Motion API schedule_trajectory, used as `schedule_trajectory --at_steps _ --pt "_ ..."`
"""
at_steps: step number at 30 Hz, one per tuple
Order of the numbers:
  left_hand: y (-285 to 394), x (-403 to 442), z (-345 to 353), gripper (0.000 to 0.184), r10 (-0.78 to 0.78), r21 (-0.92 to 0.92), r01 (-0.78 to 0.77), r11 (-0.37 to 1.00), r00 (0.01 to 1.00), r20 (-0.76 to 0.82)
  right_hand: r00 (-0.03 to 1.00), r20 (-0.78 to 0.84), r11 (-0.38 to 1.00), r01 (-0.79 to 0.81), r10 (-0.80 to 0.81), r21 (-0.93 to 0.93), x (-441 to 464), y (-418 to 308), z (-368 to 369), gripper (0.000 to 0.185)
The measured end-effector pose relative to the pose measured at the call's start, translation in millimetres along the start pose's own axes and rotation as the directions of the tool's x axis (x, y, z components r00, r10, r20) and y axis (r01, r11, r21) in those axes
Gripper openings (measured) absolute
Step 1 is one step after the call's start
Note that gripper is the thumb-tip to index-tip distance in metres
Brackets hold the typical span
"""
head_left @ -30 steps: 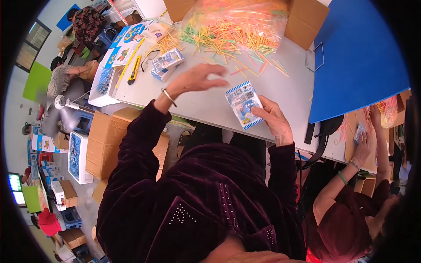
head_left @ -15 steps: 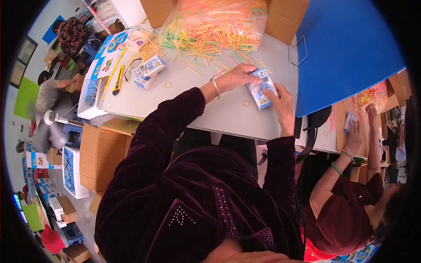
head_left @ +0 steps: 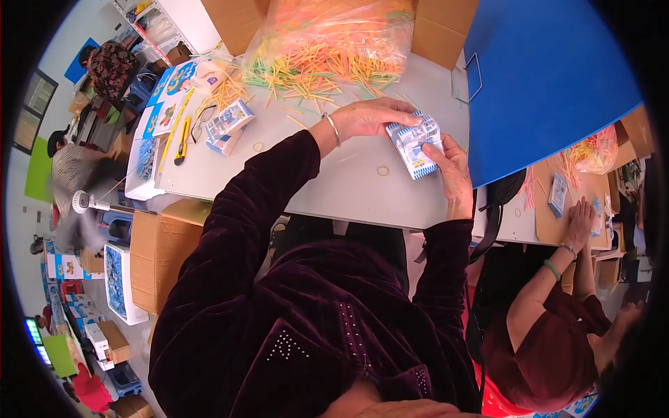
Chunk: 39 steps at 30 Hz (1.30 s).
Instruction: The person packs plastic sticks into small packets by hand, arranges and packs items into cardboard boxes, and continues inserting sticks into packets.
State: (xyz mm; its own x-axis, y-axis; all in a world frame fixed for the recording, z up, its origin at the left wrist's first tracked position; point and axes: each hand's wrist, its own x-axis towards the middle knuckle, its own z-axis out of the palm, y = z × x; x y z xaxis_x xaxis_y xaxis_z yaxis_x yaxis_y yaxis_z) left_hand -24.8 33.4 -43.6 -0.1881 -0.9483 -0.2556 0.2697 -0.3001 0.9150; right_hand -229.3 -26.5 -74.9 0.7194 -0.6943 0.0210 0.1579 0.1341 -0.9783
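Observation:
Over the table's front right part, I hold a blue-and-white printed packet [head_left: 412,155] between both hands. My left hand [head_left: 369,117] grips its upper end, with the thumb lying across the top. Along the lower right side, my right hand [head_left: 453,167] has its thumb pressed on the printed face and its fingers partly hidden behind. A rubber band [head_left: 382,171] lies just left of the packet. Farther left are more blue-and-white packets [head_left: 230,120], one leaning on another, with a second rubber band [head_left: 258,147] nearby.
Thin coloured sticks [head_left: 313,66] spill from a clear plastic bag [head_left: 334,28] at the back. A yellow cutter [head_left: 182,141] and glasses [head_left: 200,124] lie left. A blue panel [head_left: 543,83] borders the right side. There, a co-worker's hand [head_left: 580,223] rests near another packet [head_left: 557,194].
The packet has tilted and shifted slightly in my hands, showing more of its printed face. The co-worker's hands have come down to their table. The whole view has shifted slightly.

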Motion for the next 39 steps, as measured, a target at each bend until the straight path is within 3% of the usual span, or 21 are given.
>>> schedule_trajectory --at_steps 2,6,8,9,11,12,14,18,20,21,23,26,33,39 --pt "-10 19 -10 0.042 0.278 0.315 -0.264 0.911 0.961 0.001 0.995 -0.099 0.992 0.009 -0.022 -0.129 3 6 -4 0.028" --pt "-24 47 -19 0.033 0.372 0.516 -0.325 0.793 0.928 0.014 0.983 -0.172 0.966 -0.1 0.059 -0.238 12 14 -16 0.029" --pt "-30 58 -16 0.03 0.506 0.745 -0.302 0.595 0.861 -0.055 0.932 -0.275 0.694 -0.037 -0.235 -0.719 15 21 -17 0.027" --pt "-31 60 -15 0.03 0.502 0.743 -0.303 0.597 0.863 -0.051 0.931 -0.281 0.695 -0.043 -0.233 -0.718 16 25 -19 0.027" --pt "-32 58 -14 0.026 0.649 0.757 -0.314 0.573 0.738 -0.185 0.863 -0.248 0.535 0.029 -0.439 -0.844 17 30 -21 0.03" --pt "-31 55 -14 0.026 0.647 0.758 -0.313 0.573 0.741 -0.183 0.863 -0.252 0.537 0.027 -0.438 -0.843 17 33 -22 0.03" --pt "-26 48 -13 0.026 0.626 0.708 -0.314 0.633 0.745 -0.23 0.778 -0.219 0.439 0.081 -0.589 -0.895 16 35 -20 0.026" --pt "-12 26 -1 0.028 0.573 0.689 -0.302 0.659 0.795 -0.198 0.73 -0.19 0.512 0.246 -0.656 -0.823 10 14 -8 0.02" --pt "0 12 8 0.024 0.667 0.709 -0.483 0.514 0.745 0.024 0.864 -0.134 0.7 0.292 -0.485 -0.652 1 -5 -4 0.016" --pt "4 4 11 0.024 0.666 0.709 -0.481 0.516 0.746 0.021 0.865 -0.134 0.701 0.291 -0.483 -0.651 -4 -9 -1 0.016" --pt "9 -14 14 0.019 0.529 0.777 -0.358 0.518 0.847 0.038 0.944 -0.065 0.821 0.246 -0.324 -0.515 -12 -13 7 0.013" --pt "7 -47 20 0.016 0.494 0.86 -0.253 0.444 0.869 0.001 0.948 -0.062 0.84 0.244 -0.312 -0.484 -19 -16 28 0.011" --pt "-25 -85 6 0.012 0.575 0.9 -0.211 0.382 0.816 -0.053 0.967 0.066 0.779 0.24 -0.248 -0.58 -17 6 58 0.012" --pt "-41 -93 -6 0.009 0.65 0.881 -0.285 0.378 0.759 -0.033 0.969 0.129 0.8 0.246 -0.21 -0.547 -18 9 69 0.013"
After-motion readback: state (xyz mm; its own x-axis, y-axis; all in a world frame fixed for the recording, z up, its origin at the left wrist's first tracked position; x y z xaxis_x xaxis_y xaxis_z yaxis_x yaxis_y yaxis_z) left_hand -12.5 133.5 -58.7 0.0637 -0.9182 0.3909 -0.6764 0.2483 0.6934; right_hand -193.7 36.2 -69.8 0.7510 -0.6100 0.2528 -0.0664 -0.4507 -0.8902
